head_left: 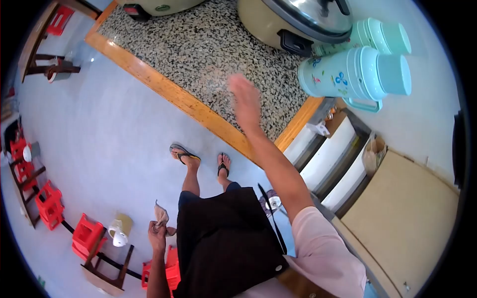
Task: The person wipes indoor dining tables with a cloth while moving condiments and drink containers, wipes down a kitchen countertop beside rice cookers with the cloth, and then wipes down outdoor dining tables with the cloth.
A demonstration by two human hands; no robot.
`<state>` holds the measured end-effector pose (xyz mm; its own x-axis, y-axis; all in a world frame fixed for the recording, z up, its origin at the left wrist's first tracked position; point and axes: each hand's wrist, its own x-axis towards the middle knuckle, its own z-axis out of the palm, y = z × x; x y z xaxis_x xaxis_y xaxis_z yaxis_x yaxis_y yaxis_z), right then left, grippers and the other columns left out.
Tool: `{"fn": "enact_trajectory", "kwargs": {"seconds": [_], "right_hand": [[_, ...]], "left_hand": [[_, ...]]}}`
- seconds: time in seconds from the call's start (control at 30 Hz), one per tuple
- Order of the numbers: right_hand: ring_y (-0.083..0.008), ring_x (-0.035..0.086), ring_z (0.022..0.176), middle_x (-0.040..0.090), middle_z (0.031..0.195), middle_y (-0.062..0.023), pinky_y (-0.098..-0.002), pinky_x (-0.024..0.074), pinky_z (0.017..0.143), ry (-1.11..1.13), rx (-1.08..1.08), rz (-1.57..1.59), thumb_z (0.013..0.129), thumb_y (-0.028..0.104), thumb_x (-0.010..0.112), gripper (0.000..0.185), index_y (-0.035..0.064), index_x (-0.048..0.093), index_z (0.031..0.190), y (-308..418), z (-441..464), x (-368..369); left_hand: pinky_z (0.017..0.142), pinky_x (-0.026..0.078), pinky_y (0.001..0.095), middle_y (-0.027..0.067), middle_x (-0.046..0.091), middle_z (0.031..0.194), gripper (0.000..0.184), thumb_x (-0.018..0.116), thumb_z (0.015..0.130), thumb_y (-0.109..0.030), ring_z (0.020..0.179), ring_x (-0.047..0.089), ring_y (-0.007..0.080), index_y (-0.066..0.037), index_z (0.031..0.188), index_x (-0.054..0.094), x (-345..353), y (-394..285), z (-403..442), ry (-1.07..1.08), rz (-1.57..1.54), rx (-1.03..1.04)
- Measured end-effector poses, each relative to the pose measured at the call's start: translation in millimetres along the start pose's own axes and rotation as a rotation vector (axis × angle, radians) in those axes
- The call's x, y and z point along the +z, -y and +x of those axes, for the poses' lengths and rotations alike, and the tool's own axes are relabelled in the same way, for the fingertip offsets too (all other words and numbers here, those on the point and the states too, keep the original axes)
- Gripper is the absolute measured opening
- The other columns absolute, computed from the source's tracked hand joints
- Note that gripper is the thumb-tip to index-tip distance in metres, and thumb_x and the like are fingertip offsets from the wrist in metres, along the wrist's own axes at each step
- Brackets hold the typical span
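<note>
A crumpled greyish-pink cloth (161, 215) is gripped in my left hand (157, 236), which hangs low at the left of the dark apron. My right arm stretches forward over the speckled granite counter (198, 64). Motion smears my right hand (244, 97) just above or on that surface, so its fingers cannot be read and nothing in them can be made out. Nearest to it on the right is a light-green flowered thermos (338, 74), with a second thermos (370, 36) behind. A large beige cooker (271, 25) with a metal lid stands beyond.
Another beige cooker (164, 6) sits at the counter's far left, inside its wooden edge (164, 92). Right of me are white drawers or shelves (328, 159) and a tan board-like top (397, 208). Red stools (87, 237) and a yellowish bin (120, 226) stand on the floor at left.
</note>
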<state>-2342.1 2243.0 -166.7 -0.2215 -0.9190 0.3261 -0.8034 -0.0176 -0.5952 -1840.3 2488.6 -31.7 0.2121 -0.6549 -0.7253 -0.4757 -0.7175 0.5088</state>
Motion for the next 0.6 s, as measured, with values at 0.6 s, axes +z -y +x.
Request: {"fn": "enact_trajectory", "kwargs": {"seconds": [0.6], "right_hand": [[-0.0342,0.04,0.142,0.049,0.15,-0.0176,-0.0389,0.0284,0.119,-0.439,0.453,-0.058,0.089,-0.01,0.046,0.057,0.0018,0.051,0.145,1.1,146.9,129.4]], "left_hand": [[0.074,0.052,0.03,0.0082,0.066,0.082,0.022,0.068,0.082,-0.015,0.076,0.062,0.0149,0.0,0.093,0.056,-112.3,-6.8,83.1,-0.071,-0.228,-0.07]]}}
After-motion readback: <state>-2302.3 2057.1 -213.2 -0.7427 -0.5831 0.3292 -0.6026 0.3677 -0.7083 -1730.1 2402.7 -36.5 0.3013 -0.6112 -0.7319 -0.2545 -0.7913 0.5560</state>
